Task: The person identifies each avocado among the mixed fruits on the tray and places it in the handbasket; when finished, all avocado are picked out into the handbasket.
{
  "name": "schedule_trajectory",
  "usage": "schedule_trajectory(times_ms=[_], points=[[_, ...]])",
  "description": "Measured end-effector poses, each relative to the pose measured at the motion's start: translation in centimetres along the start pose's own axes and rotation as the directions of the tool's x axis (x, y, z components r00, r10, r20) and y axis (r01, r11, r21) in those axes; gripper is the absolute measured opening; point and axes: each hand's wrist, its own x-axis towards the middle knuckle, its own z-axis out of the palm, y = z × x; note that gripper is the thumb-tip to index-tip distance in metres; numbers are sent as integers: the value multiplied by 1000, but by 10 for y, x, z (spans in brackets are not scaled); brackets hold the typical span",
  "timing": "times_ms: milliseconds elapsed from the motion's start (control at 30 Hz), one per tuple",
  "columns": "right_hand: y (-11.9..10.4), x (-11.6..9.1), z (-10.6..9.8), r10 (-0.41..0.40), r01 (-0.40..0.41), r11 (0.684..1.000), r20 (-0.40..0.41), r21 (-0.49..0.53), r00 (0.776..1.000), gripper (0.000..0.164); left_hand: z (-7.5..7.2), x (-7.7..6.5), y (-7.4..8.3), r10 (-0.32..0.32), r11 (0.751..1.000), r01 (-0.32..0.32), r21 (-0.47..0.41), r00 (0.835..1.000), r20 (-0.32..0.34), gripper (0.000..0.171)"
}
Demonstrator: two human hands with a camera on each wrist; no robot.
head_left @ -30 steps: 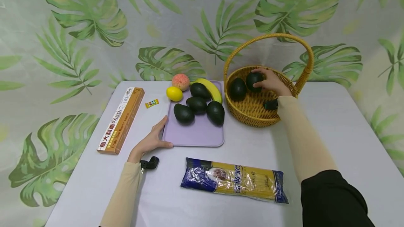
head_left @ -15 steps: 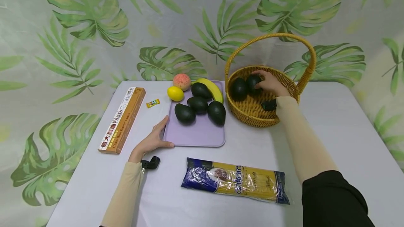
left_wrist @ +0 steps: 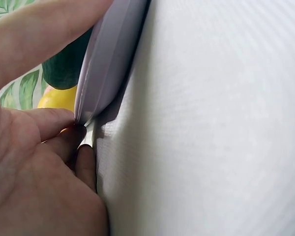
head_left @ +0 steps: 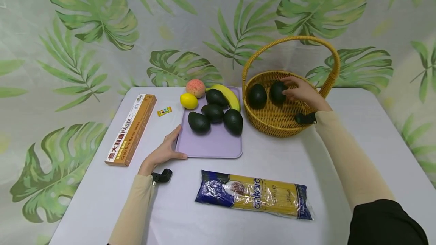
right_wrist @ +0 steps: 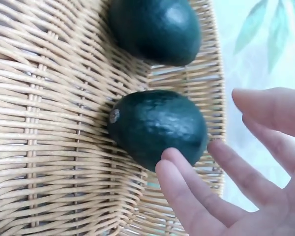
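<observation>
My left hand (head_left: 163, 151) rests at the near left corner of the lilac tray (head_left: 211, 147), thumb along the front edge and fingers against the side rim. In the left wrist view, fingertips touch the tray's rim (left_wrist: 105, 64). On the tray lie several dark green avocados (head_left: 199, 123), a banana (head_left: 229, 96), a lemon (head_left: 188, 101) and a peach (head_left: 195, 88). My right hand (head_left: 304, 93) is inside the wicker basket (head_left: 269, 126), fingers spread beside an avocado (right_wrist: 160, 125). Another avocado (right_wrist: 157, 29) lies next to it; the right hand holds nothing.
A brown pasta box (head_left: 131, 129) lies on the left, with a small yellow candy packet (head_left: 164, 111) near it. In front lies a bag of spaghetti (head_left: 253, 195). The basket's tall handle (head_left: 289, 39) arches above the right hand. A leaf-patterned cloth (head_left: 184, 22) hangs behind.
My right hand has let go of the avocado in the basket and drawn back to the right. That avocado now stands slightly apart from the other one. The left hand stays put.
</observation>
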Motion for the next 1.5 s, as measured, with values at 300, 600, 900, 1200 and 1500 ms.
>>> schedule_trajectory(times_ms=[300, 600, 900, 1200, 1500], points=[[-14, -26, 3, -128, 114, 969, 51, 217, 991, 53, -1, 0, -2, -18, 1000, 18, 16, 1000, -3, 112], [-45, -46, 43, -252, 197, 951, 222, 240, 942, 52, -4, -15, 35, -22, 1000, 22, -18, 1000, 16, 105], [-63, -47, 90, -254, 223, 967, 420, 124, 871, 62, -3, -15, 36, -9, 1000, 10, -27, 1000, 16, 106], [-68, -34, 127, -301, 358, 932, 442, -50, 845, 65, -3, -17, 39, -25, 999, 26, -31, 1000, 16, 105], [-66, -14, 153, -148, 249, 913, 306, -323, 940, 65, 0, -4, 12, -11, 1000, 11, -5, 1000, 4, 109]])
